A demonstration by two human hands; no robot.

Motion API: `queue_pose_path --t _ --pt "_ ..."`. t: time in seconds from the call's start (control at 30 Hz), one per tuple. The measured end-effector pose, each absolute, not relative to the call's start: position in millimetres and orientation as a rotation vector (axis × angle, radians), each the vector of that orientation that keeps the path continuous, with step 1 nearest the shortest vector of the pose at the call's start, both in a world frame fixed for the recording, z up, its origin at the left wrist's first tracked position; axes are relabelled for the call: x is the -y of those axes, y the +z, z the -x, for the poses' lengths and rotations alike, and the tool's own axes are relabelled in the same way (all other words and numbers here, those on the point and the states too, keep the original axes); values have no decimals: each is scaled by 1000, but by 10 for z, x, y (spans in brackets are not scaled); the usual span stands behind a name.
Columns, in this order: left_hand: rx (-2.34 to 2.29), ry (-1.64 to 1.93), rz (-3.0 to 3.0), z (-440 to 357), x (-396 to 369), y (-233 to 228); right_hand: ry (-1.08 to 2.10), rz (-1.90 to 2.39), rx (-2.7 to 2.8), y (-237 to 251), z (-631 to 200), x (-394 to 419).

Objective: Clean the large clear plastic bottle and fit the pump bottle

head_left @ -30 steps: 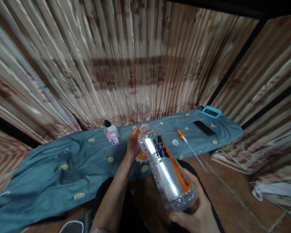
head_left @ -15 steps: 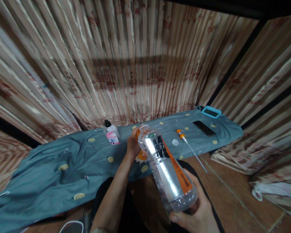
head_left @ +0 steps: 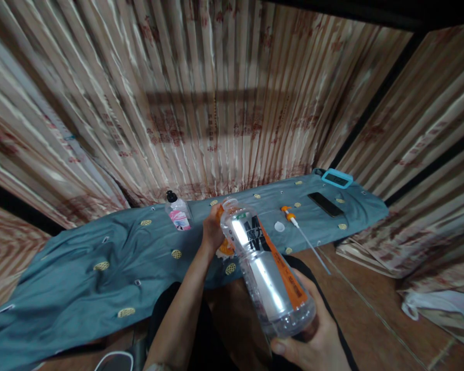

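A large clear plastic bottle (head_left: 261, 263) with a silver, black and orange label is tilted in front of me, its uncapped neck toward the far left. My right hand (head_left: 313, 335) is wrapped round its base. My left hand (head_left: 213, 229) is closed on an orange bottle (head_left: 227, 248), which is mostly hidden behind the clear one. The clear bottle's mouth is at the orange bottle's top; whether they touch I cannot tell. To the right lies an orange pump head (head_left: 290, 215) with a long clear tube. Beside it is a small white disc (head_left: 279, 226).
A blue-green cloth with yellow pineapples (head_left: 139, 257) covers the low bench. On it stand a clear bottle with black cap and pink label (head_left: 178, 212), a black phone (head_left: 325, 204) and a blue-framed digital clock (head_left: 336, 178). Striped curtains (head_left: 216, 103) hang behind.
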State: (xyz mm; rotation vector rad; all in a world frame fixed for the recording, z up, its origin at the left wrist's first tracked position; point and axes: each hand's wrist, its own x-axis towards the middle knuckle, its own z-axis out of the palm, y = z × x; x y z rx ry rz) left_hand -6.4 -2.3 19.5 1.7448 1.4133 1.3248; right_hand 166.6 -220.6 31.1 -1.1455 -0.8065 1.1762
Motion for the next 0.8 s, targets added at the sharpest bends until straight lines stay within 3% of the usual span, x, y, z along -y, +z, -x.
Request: queue_pose_path --t 0.8 --pt "-1378 1332 -1770 70 19 191 1171 1160 790 301 -1660 2220"
